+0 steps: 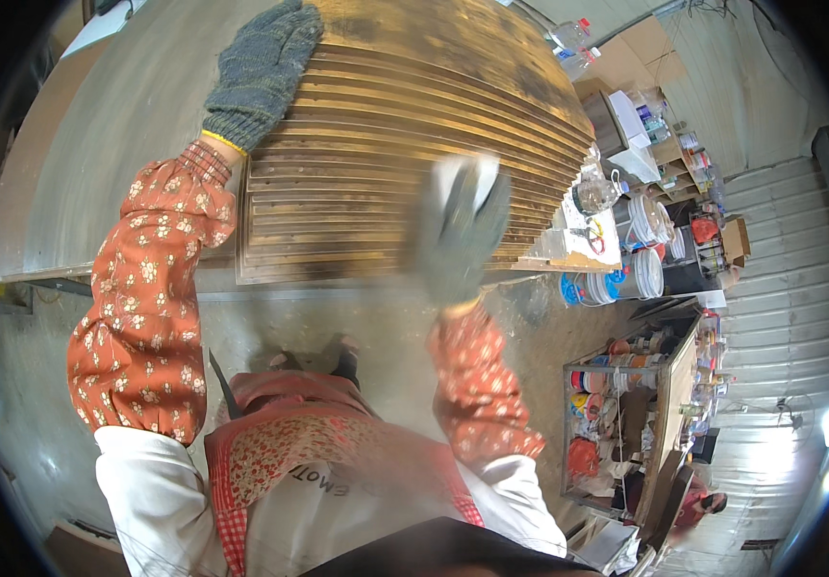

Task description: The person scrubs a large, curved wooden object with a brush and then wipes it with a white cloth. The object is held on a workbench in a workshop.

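Fingers flat on the left, bent round a white pad on the right

Left hand (263, 72), in a grey knit glove, lies with its fingers straight and close together on the far left edge of the stepped brown boards (357, 163). Right hand (463, 231), also gloved, is blurred over the boards' near right part, closed on a white pad (477, 181); finger spacing cannot be told. These boards lie in front of the person, beside a grey-green tabletop (87, 163).

Beyond their right edge stand white buckets (641, 274), contents hidden, and a clear jug (592, 195). Clear bottles (573, 37) stand farther off. A metal rack (570, 433) holds tubs and a red bag (584, 457).
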Tool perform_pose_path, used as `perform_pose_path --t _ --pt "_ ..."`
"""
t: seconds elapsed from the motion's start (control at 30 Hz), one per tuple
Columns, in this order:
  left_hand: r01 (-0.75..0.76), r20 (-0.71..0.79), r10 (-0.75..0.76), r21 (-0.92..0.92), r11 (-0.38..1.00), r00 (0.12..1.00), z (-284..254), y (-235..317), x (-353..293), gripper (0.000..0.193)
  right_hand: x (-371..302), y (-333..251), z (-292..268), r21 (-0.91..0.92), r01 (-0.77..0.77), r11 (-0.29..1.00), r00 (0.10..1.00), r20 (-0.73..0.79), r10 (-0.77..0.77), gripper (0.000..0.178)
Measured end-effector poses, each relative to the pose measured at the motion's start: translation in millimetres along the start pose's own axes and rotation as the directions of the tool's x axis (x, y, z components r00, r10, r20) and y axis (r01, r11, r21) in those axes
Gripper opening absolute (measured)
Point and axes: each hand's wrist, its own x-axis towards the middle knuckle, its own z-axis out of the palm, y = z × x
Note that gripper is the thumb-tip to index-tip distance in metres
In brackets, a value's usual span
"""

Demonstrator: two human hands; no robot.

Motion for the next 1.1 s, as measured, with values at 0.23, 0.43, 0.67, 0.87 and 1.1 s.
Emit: perform_pose_path --t 0.23,0.43,0.67,0.87,1.1 --pt "0.033 0.016 -0.031 -0.143 0.989 0.999 7 -14 -6 0.036 104 -26 32 0.235 -0.075 0.969 0.994 -0.062 0.092 0.057" --pt "0.048 0.001 -0.049 -0.163 0.985 0.999 5 -11 -5 0.035 -49 -99 32 0.475 -0.279 0.835 0.931 0.345 0.115 0.046" --pt "0.036 -0.008 -0.038 -0.163 0.986 0.999 5 -5 -1 0.036 -85 -79 0 0.469 0.006 0.883 0.979 0.176 -0.101 0.059" --pt "0.037 0.011 -0.036 -0.099 0.994 0.999 0 4 1 0.035 79 -35 22 0.221 -0.031 0.975 1.000 0.008 0.030 0.050" --pt "0.001 -0.028 -0.005 -0.151 0.989 1.000 0 1 2 0.034 3 -59 39 0.075 -0.067 0.995 0.990 0.127 0.057 0.058"
